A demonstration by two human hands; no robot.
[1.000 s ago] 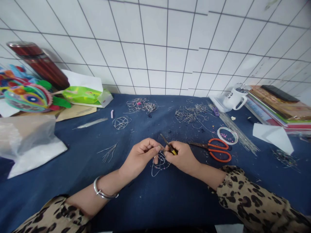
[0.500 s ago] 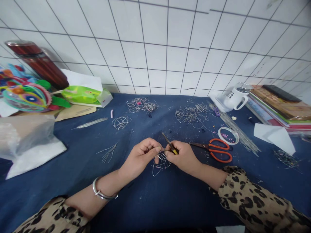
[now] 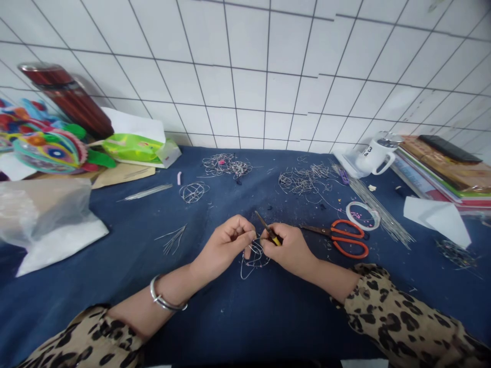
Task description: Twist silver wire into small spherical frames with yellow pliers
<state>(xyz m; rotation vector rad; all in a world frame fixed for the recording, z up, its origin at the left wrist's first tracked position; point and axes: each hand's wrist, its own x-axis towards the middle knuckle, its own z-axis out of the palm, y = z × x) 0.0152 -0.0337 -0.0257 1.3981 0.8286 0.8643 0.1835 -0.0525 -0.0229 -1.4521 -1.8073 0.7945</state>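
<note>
My left hand (image 3: 228, 243) is closed in a pinch on a silvery wire frame (image 3: 253, 258), which has curved loops and small pinkish spots. Just right of it, my right hand (image 3: 293, 250) is wrapped round a slim tool (image 3: 273, 234) with a dark metal tip and a yellow-and-black grip. The tool's tip points up and to the left. Thumb and fingers of both hands nearly meet above the frame, and they hide part of it. Orange-handled scissors (image 3: 350, 238) lie to the right of my right hand, blades towards it.
Behind my hands lie wire tangles (image 3: 305, 179) and a round wire frame (image 3: 194, 192). Cut wires (image 3: 174, 239) are at left, long wires (image 3: 383, 210) and a white ring (image 3: 362, 215) at right. A white mug (image 3: 378, 156), stacked books (image 3: 441, 168), a plastic bag (image 3: 49, 225) and a red flask (image 3: 69, 97) stand around.
The view has shifted slightly, so the surroundings sit a little further right. My hands keep nearly the same hold on the wire frame and the tool, with only slight finger movement.
</note>
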